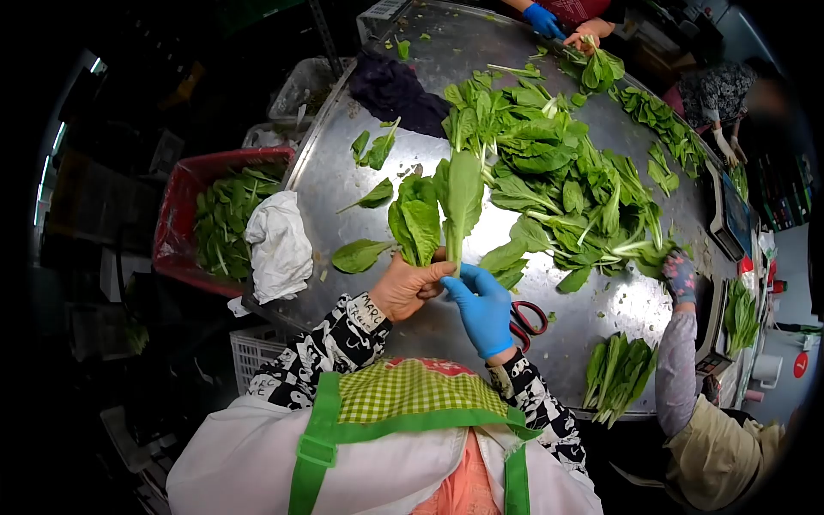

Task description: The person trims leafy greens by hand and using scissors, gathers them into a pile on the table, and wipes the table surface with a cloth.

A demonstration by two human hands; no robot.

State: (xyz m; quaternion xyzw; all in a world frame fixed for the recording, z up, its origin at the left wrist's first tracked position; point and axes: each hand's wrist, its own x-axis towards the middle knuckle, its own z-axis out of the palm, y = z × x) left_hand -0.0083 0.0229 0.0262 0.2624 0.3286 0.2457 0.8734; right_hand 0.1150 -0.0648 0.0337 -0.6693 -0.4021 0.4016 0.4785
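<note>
My bare left hand (pixel 410 287) is closed around the stems of a small bunch of leafy greens (pixel 416 221), its leaves pointing away from me. My right hand (pixel 481 311), in a blue glove, pinches the base of a long leafy stalk (pixel 464 196) right beside that bunch. The fingertips of both hands meet at the stem ends. Just right of the blue glove are the red handles of scissors (pixel 529 318); their blades are hidden. Past my hands lies a large heap of leafy greens (pixel 549 163) on the metal table (pixel 335 215).
A red crate (pixel 167 215) of leaves stands left of the table, with a white cloth (pixel 280 247) on its near side. A dark cloth (pixel 390 90) lies at the far left. A sorted bunch (pixel 620 378) sits near right. Co-workers' hands are at the far and right edges.
</note>
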